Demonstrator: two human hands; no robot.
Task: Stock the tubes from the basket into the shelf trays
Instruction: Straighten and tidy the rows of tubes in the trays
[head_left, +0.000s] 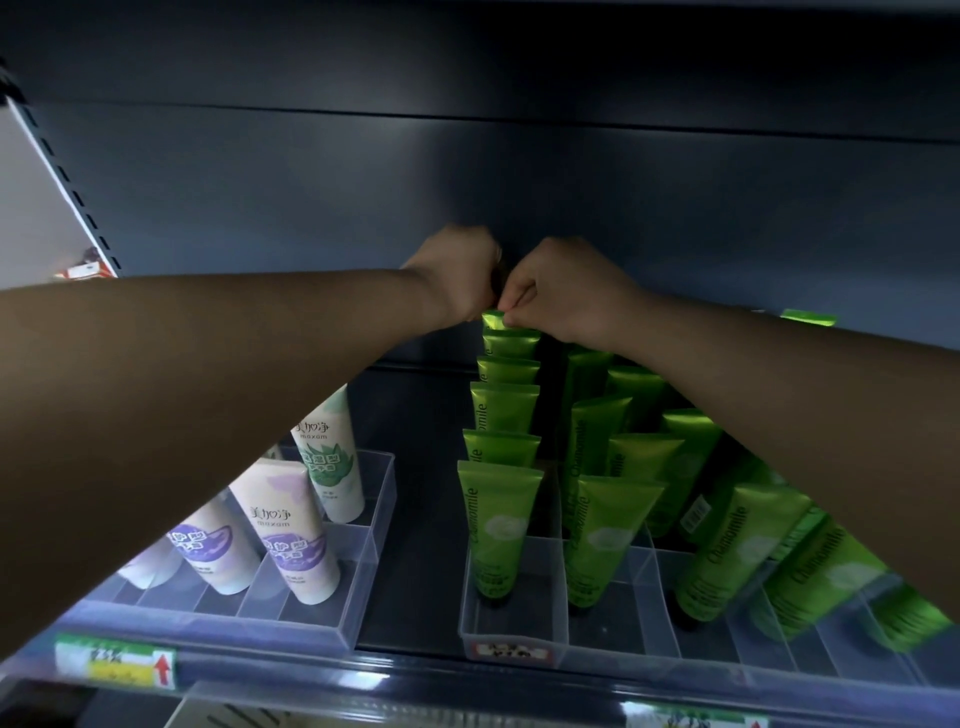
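Left forearm, right grip pinching top of rearmost green tube, left grip alongside, hold unclear

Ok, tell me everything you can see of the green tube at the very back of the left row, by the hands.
The rearmost green tube is glossy plastic, upright, flat crimped end up, last in a row of like tubes in the left lane of the clear tray. Only its top strip shows; the tube ahead hides the rest. The right hand pinches that top edge with its fingertips. The left hand, curled, lies against its left corner; whether it grips is unclear.
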